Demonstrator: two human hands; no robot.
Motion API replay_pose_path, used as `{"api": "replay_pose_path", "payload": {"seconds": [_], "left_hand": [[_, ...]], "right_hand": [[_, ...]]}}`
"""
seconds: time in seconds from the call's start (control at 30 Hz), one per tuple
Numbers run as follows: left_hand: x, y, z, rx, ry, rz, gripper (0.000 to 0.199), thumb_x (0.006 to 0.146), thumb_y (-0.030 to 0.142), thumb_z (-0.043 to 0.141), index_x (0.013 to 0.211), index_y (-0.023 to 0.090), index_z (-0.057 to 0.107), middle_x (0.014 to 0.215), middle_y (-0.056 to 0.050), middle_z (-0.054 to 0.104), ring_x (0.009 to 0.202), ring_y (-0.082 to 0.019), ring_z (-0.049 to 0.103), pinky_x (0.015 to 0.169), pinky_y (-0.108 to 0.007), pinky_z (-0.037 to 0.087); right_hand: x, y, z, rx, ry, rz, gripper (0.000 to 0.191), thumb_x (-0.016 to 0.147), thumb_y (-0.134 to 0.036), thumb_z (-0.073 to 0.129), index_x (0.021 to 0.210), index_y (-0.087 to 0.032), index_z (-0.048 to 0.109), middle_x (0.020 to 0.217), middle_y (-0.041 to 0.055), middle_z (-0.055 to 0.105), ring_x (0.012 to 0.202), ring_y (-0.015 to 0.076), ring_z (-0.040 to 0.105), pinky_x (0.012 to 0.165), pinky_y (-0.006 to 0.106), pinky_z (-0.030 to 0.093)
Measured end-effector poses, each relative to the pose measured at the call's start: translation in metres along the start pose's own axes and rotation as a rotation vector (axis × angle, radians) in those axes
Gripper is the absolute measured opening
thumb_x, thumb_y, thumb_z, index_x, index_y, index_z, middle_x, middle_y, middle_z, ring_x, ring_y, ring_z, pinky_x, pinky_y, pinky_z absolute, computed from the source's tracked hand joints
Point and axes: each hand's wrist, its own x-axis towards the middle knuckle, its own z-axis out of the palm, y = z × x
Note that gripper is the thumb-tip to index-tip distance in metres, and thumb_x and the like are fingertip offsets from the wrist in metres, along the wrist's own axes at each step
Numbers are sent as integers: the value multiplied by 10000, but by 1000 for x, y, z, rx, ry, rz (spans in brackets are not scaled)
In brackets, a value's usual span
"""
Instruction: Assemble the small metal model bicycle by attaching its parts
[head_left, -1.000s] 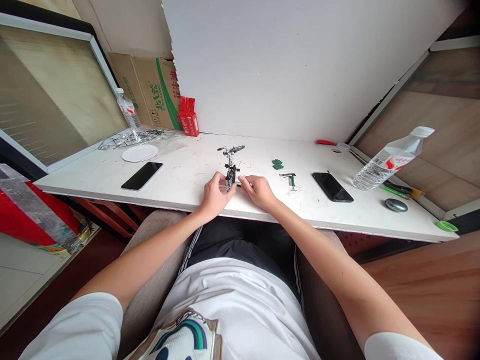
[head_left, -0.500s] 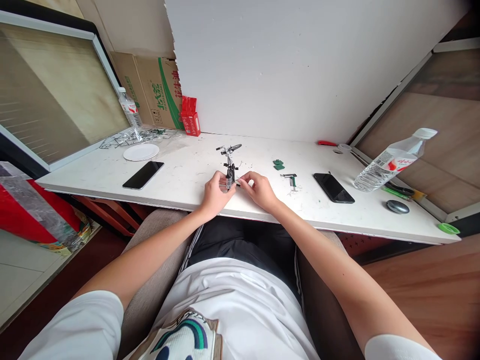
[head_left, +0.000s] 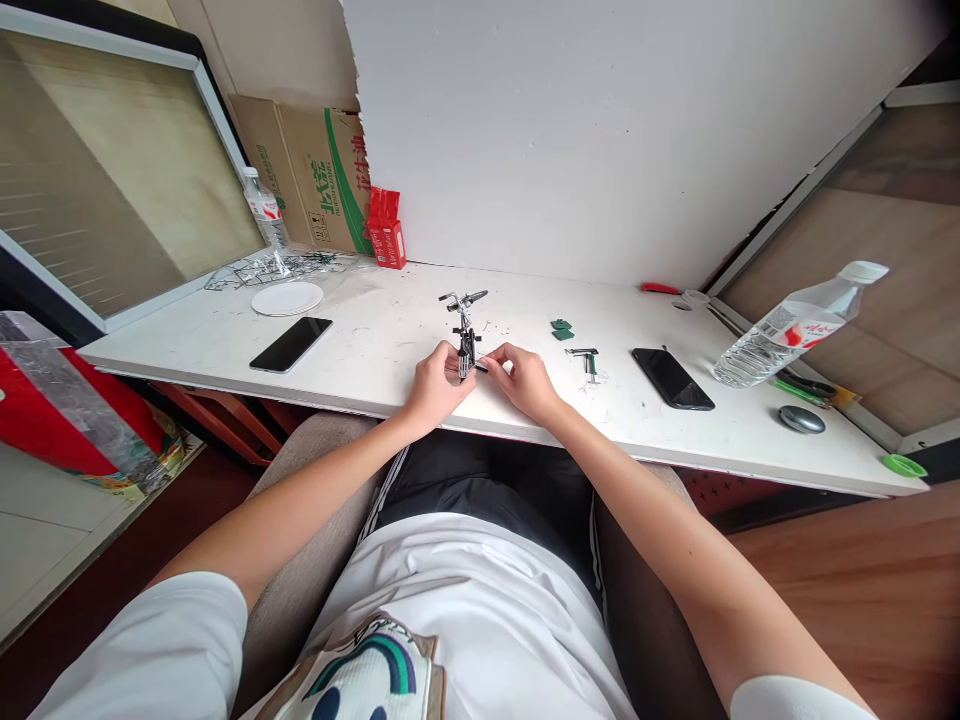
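Note:
A small model bicycle (head_left: 466, 338) in black and silver stands near the table's front edge, its handlebar and front wheel towards the back. My left hand (head_left: 436, 388) is closed on the rear of it, thumb and fingers from the left side. On the other side, my right hand (head_left: 529, 382) is pinched close to the bicycle's rear. A small dark piece shows by those fingertips; whether they grip it or a part of the bicycle is too small to make out. To the right lie green plastic pieces (head_left: 561, 329) and a dark frame of parts (head_left: 588, 361).
Phones lie left (head_left: 291, 344) and right (head_left: 672, 378). A water bottle (head_left: 795, 325) leans at the right, near a computer mouse (head_left: 801, 419). At the back left are a white disc (head_left: 286, 298), sprue frames (head_left: 307, 265), a red box (head_left: 387, 232) and a carton (head_left: 311, 180).
The whole view has shifted slightly. Both hands stay at the model bicycle, with the right fingertips slightly changed in position; the dark piece beside them shows more clearly now.

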Motion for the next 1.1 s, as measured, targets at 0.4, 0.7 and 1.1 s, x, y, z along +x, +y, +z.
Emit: {"api": "replay_pose_path", "payload": {"seconds": [0.4,0.7,1.1], "left_hand": [[0,-7,2,31,-24,-22,326,811,196,813,904,254,505,816,-12,739,745,-201,749,705,-299,576],[2,-5,0,36,-45,-29,355,788,182,805,896,263,477,771,2,725,700,-199,737,651,-278,560],[7,-11,-1,-97,-106,-87,388,754,241,839,897,246,479,843,-20,722,712,-158,708,644,-244,575]], "right_hand": [[0,3,1,-121,1,-91,376,1123,-563,558,951,-249,671,1007,88,829,831,259,736,697,377,510],[-1,0,-1,-185,-42,-115,309,1136,-484,550,987,-245,677,1024,98,821,841,262,724,741,383,516],[0,0,-1,-120,-12,-79,318,1123,-505,566,962,-246,655,1021,86,834,825,263,735,723,394,518]]}}
